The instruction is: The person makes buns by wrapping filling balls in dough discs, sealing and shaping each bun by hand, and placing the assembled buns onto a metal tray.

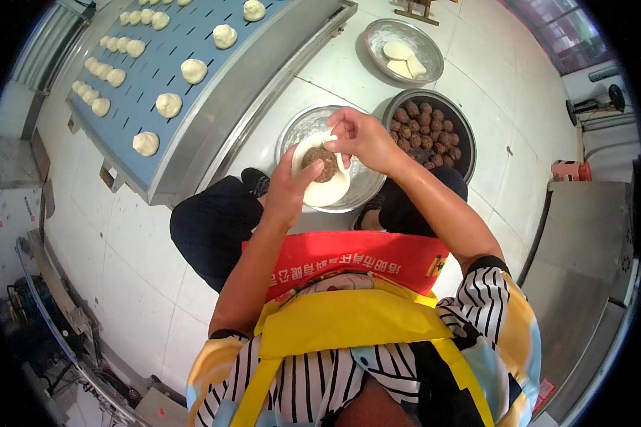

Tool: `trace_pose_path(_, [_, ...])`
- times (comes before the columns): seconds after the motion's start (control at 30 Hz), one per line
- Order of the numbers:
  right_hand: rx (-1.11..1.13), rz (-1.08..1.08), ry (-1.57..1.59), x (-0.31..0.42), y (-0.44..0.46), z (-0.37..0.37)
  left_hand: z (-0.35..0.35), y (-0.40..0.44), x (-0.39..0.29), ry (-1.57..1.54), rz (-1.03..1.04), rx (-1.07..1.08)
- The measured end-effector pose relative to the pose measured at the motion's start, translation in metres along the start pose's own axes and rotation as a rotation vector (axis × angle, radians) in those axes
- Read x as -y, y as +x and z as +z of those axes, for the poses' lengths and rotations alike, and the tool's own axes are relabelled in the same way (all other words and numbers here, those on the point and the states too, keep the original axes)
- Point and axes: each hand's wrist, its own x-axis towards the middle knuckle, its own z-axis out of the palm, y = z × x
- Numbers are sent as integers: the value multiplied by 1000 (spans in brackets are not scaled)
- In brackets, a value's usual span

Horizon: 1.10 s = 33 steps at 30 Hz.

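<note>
One dough wrapper (327, 194) cradling one brown ball (319, 165) over metal bowl (363, 188). Left hand (290, 186) cupping wrapper, thumb pressing brown ball, other fingers mostly hiding underneath. Right hand (362, 140) pinching wrapper's far edge, thumb and fingertips clamping dough. Beyond metal bowl, rightward: second bowl (432, 55) holding three dough pieces (399, 51). Right of metal bowl: dark basin (465, 129) holding many brown balls, overlapping, exact count unclear. Left of metal bowl: blue belt (144, 89) carrying dough balls (169, 105), five larger ones lining nearer side.

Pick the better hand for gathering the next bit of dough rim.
Right hand, I'd say: its fingers are at the dough wrapper's far rim, while the left hand supports the side, thumb on the filling ball.
</note>
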Motion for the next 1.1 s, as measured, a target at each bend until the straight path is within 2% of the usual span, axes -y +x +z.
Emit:
trace_pose_path(0.07, [46, 64, -43, 9, -1, -3, 0, 0, -1, 15, 1, 7])
trace_pose_path(0.17, [104, -141, -44, 5, -3, -5, -5, -1, -5, 54, -50, 24])
trace_pose_path(0.27, [159, -173, -56, -2, -3, -8, -8, 0, -14, 112, -127, 52])
trace_pose_path(0.33, [102, -127, -88, 3, -8, -5, -10, 3, -13, 84, -169, 86])
trace_pose_path(0.47, [39, 18, -12, 4, -5, -4, -9, 10, -1, 264, 39, -12])
trace_pose_path(0.57, [121, -47, -66, -4, -3, -5, -13, 10, 6, 378, 25, -34])
trace_pose_path(0.77, [130, -433, -328, -10, -8, -5, -11, 8, -23, 505, -72, 145])
trace_pose_path(0.87, [-13, -145, -186, -6, -11, 3, -7, 13, -15, 501, 7, -96])
trace_pose_path(0.97, [-5, -40, -96, -7, -11, 4, -13, 16, 2, 545, 3, -128])
trace_pose_path(1.1, [105, -296, -237, -13, -14, 3, -15, 9, 2, 640, 85, -52])
